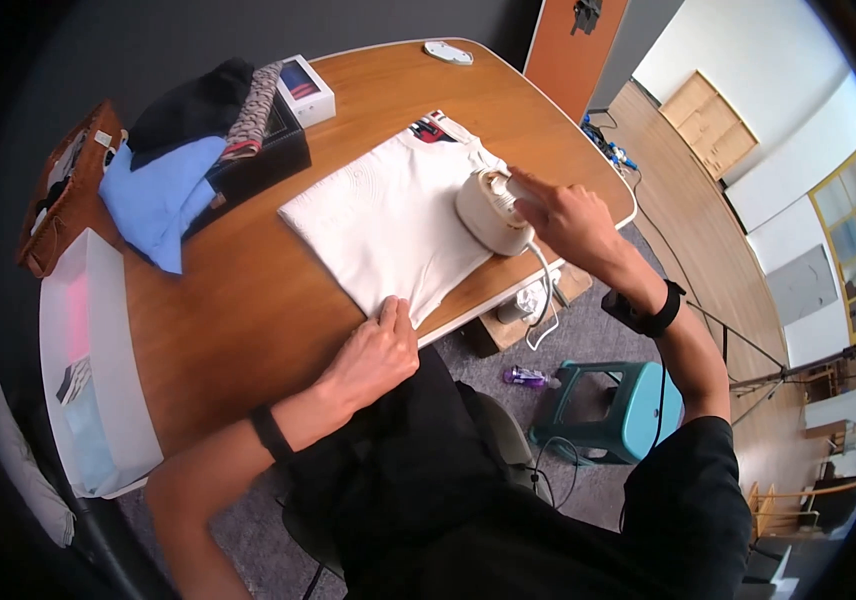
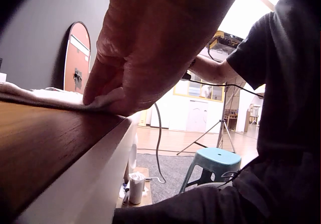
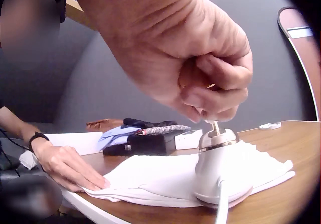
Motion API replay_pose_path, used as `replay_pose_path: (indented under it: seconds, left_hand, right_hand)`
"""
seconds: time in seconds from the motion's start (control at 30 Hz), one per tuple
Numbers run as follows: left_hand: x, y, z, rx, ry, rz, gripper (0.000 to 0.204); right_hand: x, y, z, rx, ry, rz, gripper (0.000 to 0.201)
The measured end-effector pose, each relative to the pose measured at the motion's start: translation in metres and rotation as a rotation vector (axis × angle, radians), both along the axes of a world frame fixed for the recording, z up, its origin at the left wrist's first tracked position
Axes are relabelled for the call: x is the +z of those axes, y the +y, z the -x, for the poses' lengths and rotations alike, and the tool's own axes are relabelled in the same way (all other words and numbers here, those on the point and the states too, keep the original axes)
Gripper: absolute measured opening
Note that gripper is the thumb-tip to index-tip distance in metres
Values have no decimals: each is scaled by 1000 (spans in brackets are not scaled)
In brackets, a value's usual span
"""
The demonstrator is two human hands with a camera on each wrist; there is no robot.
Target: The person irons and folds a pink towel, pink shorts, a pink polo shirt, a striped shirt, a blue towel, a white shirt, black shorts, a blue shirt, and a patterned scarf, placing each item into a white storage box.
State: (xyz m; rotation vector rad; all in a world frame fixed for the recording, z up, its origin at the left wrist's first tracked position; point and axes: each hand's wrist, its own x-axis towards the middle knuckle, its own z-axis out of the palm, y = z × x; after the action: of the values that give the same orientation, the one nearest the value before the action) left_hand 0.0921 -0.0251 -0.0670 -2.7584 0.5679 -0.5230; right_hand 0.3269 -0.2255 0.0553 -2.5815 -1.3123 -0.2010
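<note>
A folded white shirt [image 1: 388,210], with a red and navy print at its far corner, lies at the table's edge. On its right side rests a small white iron [image 1: 488,215] with gold trim and a white cord. My right hand [image 1: 573,225] grips the iron from above; its curled fingers show in the right wrist view, over the iron's body [image 3: 213,171]. At the shirt's near corner, my left hand [image 1: 373,355] pinches the cloth at the table edge. That hand [image 3: 72,169] also appears low over the fabric in the right wrist view.
Across the wooden table [image 1: 218,320] are a black box [image 1: 273,150] under clothes, a brown basket [image 1: 68,190], a white bin [image 1: 138,340], a white box [image 1: 308,90] and a white oval device [image 1: 448,52]. A teal stool [image 1: 638,410] stands on the floor.
</note>
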Motion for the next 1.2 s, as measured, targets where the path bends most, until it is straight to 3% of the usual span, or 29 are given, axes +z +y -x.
replay_pose_path:
  seconds: [0.1, 0.17, 0.37, 0.4, 0.5, 0.67, 0.77, 0.9, 1.07, 1.2]
  left_hand:
    - [3, -1, 1, 20, 53, 8, 33]
    - [3, 1, 1, 2, 58, 12, 33]
    - [10, 0, 0, 14, 145, 30, 30]
    - [9, 1, -1, -7, 83, 17, 26]
    - [5, 1, -1, -32, -27, -2, 19]
    - [8, 1, -2, -35, 9, -5, 19]
    - [9, 0, 0, 1, 90, 21, 31]
    - [6, 2, 1, -6, 70, 54, 27]
    - [7, 21, 4, -17, 123, 238, 17]
    - [12, 70, 20, -91, 138, 392, 14]
  right_hand:
    - [6, -15, -17, -207, -24, 130, 47]
    - [-3, -30, -38, -242, -42, 108, 47]
    - [3, -36, -78, -198, -66, 56, 49]
    - [-3, -38, -87, -108, -207, -13, 51]
    - [31, -11, -46, -271, -90, 20, 51]
    - [31, 19, -33, -83, 3, -12, 49]
    - [11, 29, -41, -78, 33, 53, 48]
    - [-4, 25, -63, -116, 51, 7, 49]
    - [25, 17, -32, -240, 135, 156, 48]
    - [27, -25, -33, -144, 160, 169, 45]
